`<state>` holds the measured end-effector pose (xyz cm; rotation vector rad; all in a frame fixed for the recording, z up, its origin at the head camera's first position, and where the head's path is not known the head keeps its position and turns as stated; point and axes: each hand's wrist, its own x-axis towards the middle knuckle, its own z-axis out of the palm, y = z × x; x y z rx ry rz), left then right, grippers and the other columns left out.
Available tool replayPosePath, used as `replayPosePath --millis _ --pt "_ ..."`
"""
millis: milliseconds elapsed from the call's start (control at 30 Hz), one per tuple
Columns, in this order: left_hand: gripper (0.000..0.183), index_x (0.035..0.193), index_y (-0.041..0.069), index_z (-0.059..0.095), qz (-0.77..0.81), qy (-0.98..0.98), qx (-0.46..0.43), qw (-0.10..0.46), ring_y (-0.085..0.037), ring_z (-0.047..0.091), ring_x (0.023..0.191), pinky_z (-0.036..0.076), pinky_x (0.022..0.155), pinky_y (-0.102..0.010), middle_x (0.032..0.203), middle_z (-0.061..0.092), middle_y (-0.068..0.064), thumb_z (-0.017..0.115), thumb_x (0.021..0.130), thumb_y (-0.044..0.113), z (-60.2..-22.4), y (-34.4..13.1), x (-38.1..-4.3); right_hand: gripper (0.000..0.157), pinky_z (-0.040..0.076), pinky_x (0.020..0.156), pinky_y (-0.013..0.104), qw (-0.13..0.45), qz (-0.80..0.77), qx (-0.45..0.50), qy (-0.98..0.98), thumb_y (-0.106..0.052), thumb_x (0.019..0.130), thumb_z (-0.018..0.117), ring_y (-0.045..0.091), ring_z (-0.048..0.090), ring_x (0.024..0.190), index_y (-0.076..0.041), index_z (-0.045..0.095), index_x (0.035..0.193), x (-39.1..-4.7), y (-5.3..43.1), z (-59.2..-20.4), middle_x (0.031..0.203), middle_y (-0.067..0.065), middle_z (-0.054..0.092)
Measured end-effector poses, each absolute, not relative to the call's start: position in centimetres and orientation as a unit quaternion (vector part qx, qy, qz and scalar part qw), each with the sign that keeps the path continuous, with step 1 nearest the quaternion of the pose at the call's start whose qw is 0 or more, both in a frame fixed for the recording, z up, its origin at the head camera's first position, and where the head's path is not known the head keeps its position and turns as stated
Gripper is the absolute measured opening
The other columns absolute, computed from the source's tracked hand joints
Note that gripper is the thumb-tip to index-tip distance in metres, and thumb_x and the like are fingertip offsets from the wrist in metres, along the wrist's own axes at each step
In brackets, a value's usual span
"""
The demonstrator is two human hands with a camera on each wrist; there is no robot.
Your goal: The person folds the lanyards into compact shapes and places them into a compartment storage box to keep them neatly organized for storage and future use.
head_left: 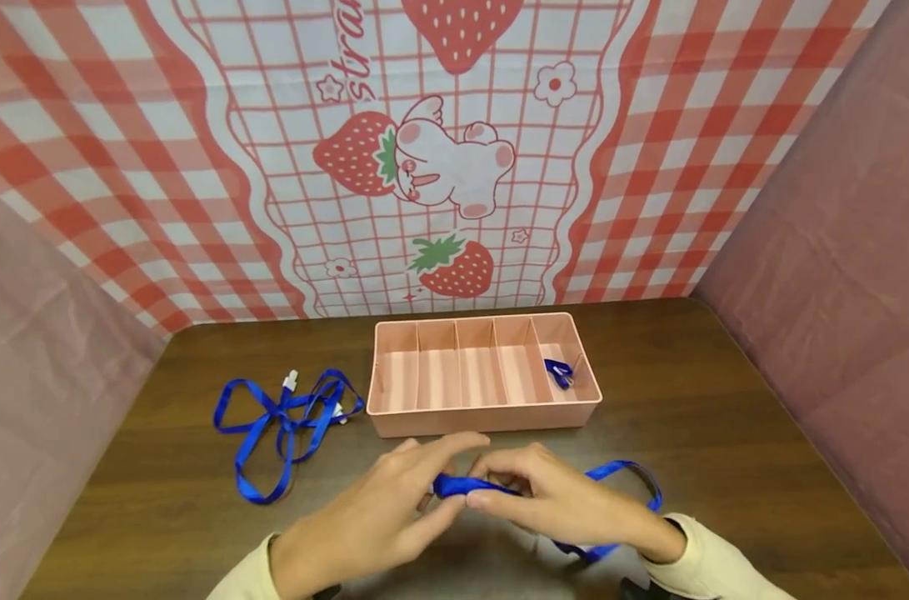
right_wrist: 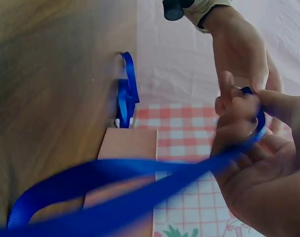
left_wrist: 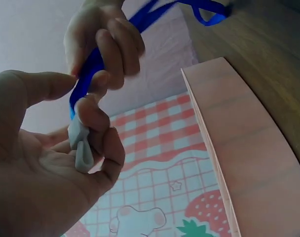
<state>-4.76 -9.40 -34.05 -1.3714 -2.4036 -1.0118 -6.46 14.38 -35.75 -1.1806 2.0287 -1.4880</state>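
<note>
Both hands hold one blue lanyard [head_left: 460, 486] in front of the tray, over the table's near part. My left hand [head_left: 382, 508] has its fingers curled around the lanyard's end, where a white plastic clip [left_wrist: 81, 145] shows against the palm. Close beside it, my right hand [head_left: 555, 500] pinches the flat blue strap between thumb and fingers. From the right hand the rest of the strap trails off in a loose loop [right_wrist: 86, 182]. The right hand's fingertips are partly hidden in the head view.
A pink tray [head_left: 476, 421] with several compartments stands behind the hands. Its rightmost compartment holds a small folded dark-blue strap [head_left: 558, 372]. Left of the tray, blue lanyards or one long tangled lanyard [head_left: 255, 433] with white clips lie on the wooden table [head_left: 724, 417].
</note>
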Motion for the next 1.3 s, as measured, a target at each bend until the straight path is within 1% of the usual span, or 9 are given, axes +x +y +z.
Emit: replayPosePath --millis 100,233,333,567,700,933,1033,1167,1300 --pt "0.047 0.142 0.016 0.047 -0.355 -0.828 -0.428 0.069 -0.001 0.051 0.077 0.045 0.068 -0.019 0.094 0.061 0.012 0.063 0.098 0.018 -34.2 -9.8 -4.7 0.010 0.046 0.054 0.020 0.130 -0.510 -0.427 0.735 -0.009 0.100 0.060 -0.003 0.048 0.066 -0.015 0.067 0.103 -6.6 14.2 -36.0 0.077 -0.009 0.057" --pt "0.016 0.114 0.015 0.064 -0.345 -0.834 -0.423 0.077 0.001 0.049 0.074 0.042 0.067 -0.017 0.091 0.064 0.013 0.064 0.098 0.017 -34.2 -10.0 -5.0 0.011 0.050 0.057 0.022 0.103 -0.492 -0.428 0.751 -0.011 0.100 0.061 -0.002 0.052 0.068 -0.018 0.066 0.107 -6.6 14.1 -35.9 0.079 -0.008 0.060" --pt "0.003 0.101 0.018 0.063 -0.341 -0.836 -0.423 0.078 0.003 0.048 0.071 0.041 0.067 -0.016 0.089 0.062 0.016 0.064 0.098 0.020 -34.1 -10.0 -5.1 0.014 0.048 0.053 0.021 0.096 -0.485 -0.431 0.755 -0.012 0.100 0.061 -0.003 0.050 0.065 -0.018 0.064 0.112 -6.6 14.0 -35.8 0.077 -0.009 0.059" --pt "0.013 0.111 0.022 0.056 -0.347 -0.846 -0.401 0.050 0.000 0.048 0.073 0.043 0.065 -0.018 0.086 0.057 0.017 0.062 0.100 0.026 -34.1 -10.1 -5.0 0.009 0.044 0.054 0.018 0.049 -0.472 -0.427 0.769 -0.014 0.097 0.065 -0.003 0.047 0.068 -0.017 0.062 0.106 -6.3 14.0 -35.5 0.080 -0.010 0.057" --pt "0.025 0.121 0.022 0.054 -0.358 -0.846 -0.392 0.046 -0.002 0.049 0.071 0.044 0.063 -0.019 0.083 0.057 0.016 0.064 0.099 0.027 -33.8 -10.1 -4.9 0.019 0.046 0.055 0.019 0.025 -0.473 -0.420 0.774 -0.013 0.096 0.067 -0.001 0.052 0.069 -0.015 0.056 0.111 -6.0 14.0 -35.1 0.083 -0.010 0.060" --pt "0.007 0.107 0.019 0.062 -0.382 -0.821 -0.420 0.060 -0.003 0.054 0.082 0.048 0.069 -0.016 0.096 0.065 0.013 0.062 0.100 0.021 -33.2 -10.4 -5.1 0.011 0.050 0.061 0.021 0.014 -0.459 -0.417 0.784 -0.013 0.097 0.066 0.001 0.055 0.073 -0.022 0.059 0.100 -5.6 14.1 -34.5 0.084 -0.014 0.058" --pt "0.010 0.107 0.015 0.067 -0.368 -0.826 -0.423 0.053 -0.003 0.057 0.086 0.050 0.073 -0.017 0.100 0.068 0.010 0.062 0.100 0.018 -33.0 -10.6 -5.1 0.011 0.051 0.062 0.021 0.010 -0.462 -0.416 0.783 -0.012 0.097 0.066 0.001 0.057 0.073 -0.019 0.059 0.102 -5.7 14.1 -34.6 0.084 -0.013 0.060" --pt "0.008 0.103 0.014 0.070 -0.330 -0.848 -0.411 0.047 -0.001 0.053 0.078 0.045 0.072 -0.020 0.090 0.064 0.012 0.065 0.098 0.017 -32.9 -10.7 -5.2 0.017 0.052 0.063 0.023 -0.001 -0.449 -0.413 0.792 -0.011 0.096 0.067 0.001 0.059 0.075 -0.017 0.059 0.111 -5.8 14.1 -34.8 0.086 -0.011 0.064" --pt "0.003 0.094 0.018 0.066 -0.305 -0.860 -0.404 0.058 0.000 0.047 0.069 0.039 0.070 -0.022 0.080 0.053 0.017 0.068 0.096 0.018 -32.9 -10.7 -5.2 0.018 0.051 0.062 0.022 0.016 -0.426 -0.402 0.810 -0.017 0.098 0.066 0.001 0.057 0.075 -0.018 0.063 0.116 -5.8 14.0 -34.8 0.090 -0.013 0.063"
